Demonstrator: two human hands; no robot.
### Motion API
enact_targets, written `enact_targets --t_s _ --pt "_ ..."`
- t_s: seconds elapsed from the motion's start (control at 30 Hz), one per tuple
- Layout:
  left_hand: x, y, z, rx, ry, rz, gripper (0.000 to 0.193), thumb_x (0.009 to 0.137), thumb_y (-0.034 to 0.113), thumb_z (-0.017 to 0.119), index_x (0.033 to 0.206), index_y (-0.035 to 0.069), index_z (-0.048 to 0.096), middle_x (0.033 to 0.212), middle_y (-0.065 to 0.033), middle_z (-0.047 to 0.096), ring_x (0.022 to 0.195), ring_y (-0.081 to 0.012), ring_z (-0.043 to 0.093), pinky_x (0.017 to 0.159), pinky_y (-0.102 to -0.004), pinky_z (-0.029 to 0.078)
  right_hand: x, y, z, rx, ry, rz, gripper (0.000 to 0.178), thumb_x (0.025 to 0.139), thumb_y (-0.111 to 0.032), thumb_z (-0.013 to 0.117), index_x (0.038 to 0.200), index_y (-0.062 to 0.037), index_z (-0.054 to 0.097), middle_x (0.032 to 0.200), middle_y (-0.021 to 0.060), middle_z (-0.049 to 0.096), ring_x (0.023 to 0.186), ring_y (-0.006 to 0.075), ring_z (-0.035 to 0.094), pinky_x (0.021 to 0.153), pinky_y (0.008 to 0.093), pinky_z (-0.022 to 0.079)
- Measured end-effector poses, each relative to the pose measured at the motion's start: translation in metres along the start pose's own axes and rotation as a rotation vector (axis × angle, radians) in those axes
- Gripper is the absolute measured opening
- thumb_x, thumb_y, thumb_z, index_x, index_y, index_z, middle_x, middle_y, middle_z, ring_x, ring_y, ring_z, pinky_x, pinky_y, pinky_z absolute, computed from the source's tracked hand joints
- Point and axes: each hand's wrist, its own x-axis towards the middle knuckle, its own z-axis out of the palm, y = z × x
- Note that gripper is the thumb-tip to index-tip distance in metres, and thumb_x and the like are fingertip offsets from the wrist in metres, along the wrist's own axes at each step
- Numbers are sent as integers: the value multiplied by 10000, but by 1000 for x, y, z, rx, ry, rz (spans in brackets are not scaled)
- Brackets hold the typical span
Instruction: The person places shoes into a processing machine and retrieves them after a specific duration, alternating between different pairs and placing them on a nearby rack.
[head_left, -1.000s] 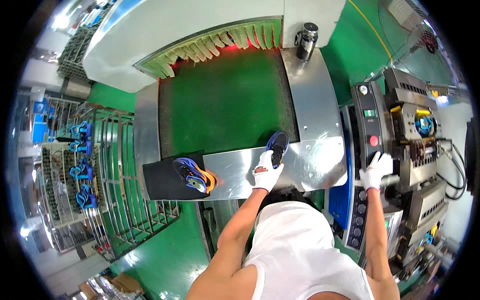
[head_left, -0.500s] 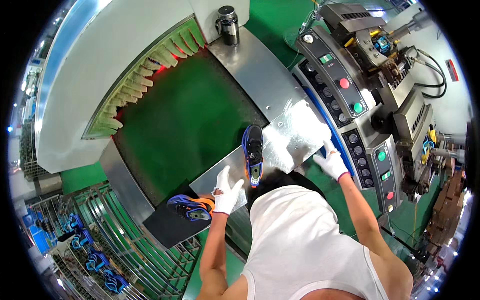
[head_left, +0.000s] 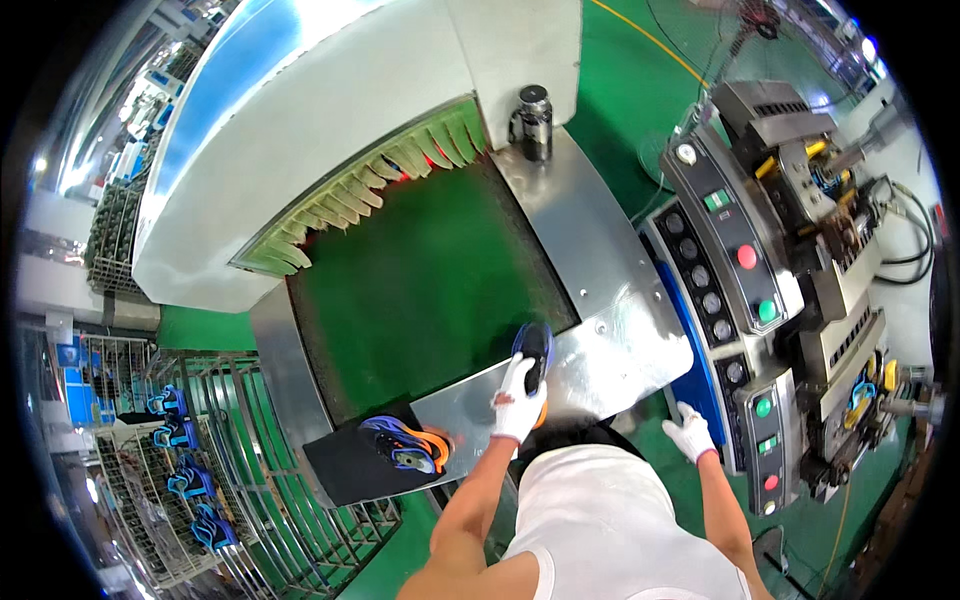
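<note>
My left hand [head_left: 517, 398], in a white glove, is closed on a dark sneaker [head_left: 537, 343] with blue edging and an orange part near its heel. The sneaker stands at the near right corner of the green conveyor bed, and my fingers hide part of it. A second sneaker [head_left: 408, 443], blue, black and orange, lies on a black mat [head_left: 335, 465] to the left. My right hand [head_left: 690, 433], also gloved in white, holds nothing. Its fingers are apart, close to the blue edge [head_left: 700, 375] of the machine at right.
A white housing [head_left: 350, 120] with a green strip curtain [head_left: 375, 180] stands beyond the green bed [head_left: 420, 290]. A metal flask [head_left: 535, 122] rests on the steel surround [head_left: 585, 220]. To the right is a machine with control panels [head_left: 730, 225]; to the left, a wire rack [head_left: 265, 440] and blue shoe parts [head_left: 190, 475].
My left hand has moved right from beside the mat and taken hold of the sneaker by the green bed. My right hand stays near the machine's blue edge. The whole view has shifted.
</note>
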Motion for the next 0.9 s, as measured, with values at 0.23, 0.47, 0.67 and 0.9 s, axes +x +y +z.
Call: enact_targets --t_s 0.23,0.47,0.67,0.9 --pt "-47 -52 -54 8 -89 -173 642 831 224 817 1379 33 543 1502 -265 475 1388 -448 464 1169 -485 397 -27 47 -19 -74 -229 379 710 808 -328 785 1359 80 604 1309 272 666 1222 354 653 1029 392 511" --pt "136 -150 -135 61 14 -61 306 990 159 595 1253 7 629 1244 -222 644 1198 -402 610 1060 -457 478 -67 58 -10 -4 -5 592 728 799 -279 820 1386 77 579 1341 240 653 1194 329 654 1005 386 518" --pt "382 -297 -248 433 564 -100 293 978 103 555 1236 -35 581 1291 -280 579 1219 -434 568 1054 -492 458 -76 -21 -10 -108 -12 554 737 793 -330 798 1356 97 588 1315 270 663 1244 347 645 1038 404 516" --pt "544 -434 -380 962 26 -730 443 984 359 551 1300 56 614 1289 -213 632 1232 -388 581 1033 -519 449 -124 -29 -20 -80 -117 830 416 823 -235 744 1099 74 703 1063 177 732 879 231 704 775 374 576"
